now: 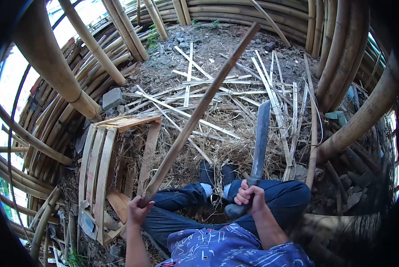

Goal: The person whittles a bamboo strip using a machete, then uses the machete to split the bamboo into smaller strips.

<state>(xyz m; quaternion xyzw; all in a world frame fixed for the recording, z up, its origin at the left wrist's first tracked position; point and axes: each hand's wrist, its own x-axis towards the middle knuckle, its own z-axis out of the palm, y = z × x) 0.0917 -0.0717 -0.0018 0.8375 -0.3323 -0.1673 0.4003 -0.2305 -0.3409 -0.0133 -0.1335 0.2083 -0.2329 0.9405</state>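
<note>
My left hand [138, 210] is closed around the lower end of a long brown bamboo strip [199, 109], which slants up and to the right, away from me. In my right hand [249, 198] is a machete [261, 138] with a dark handle. Its broad grey blade points upward and the handle's rounded butt sticks out below my fist. Blade and strip are apart. Both hands are above my crossed legs in dark jeans. Pale split bamboo slats [221, 91] lie scattered on the ground in front of me.
A slatted wooden crate [99, 164] stands at my left. Thick bamboo poles [59, 66] rise on both sides, with stacked bamboo [248, 17] at the back. A grey block [112, 99] lies beyond the crate. Shavings [226, 138] cover the ground before my feet.
</note>
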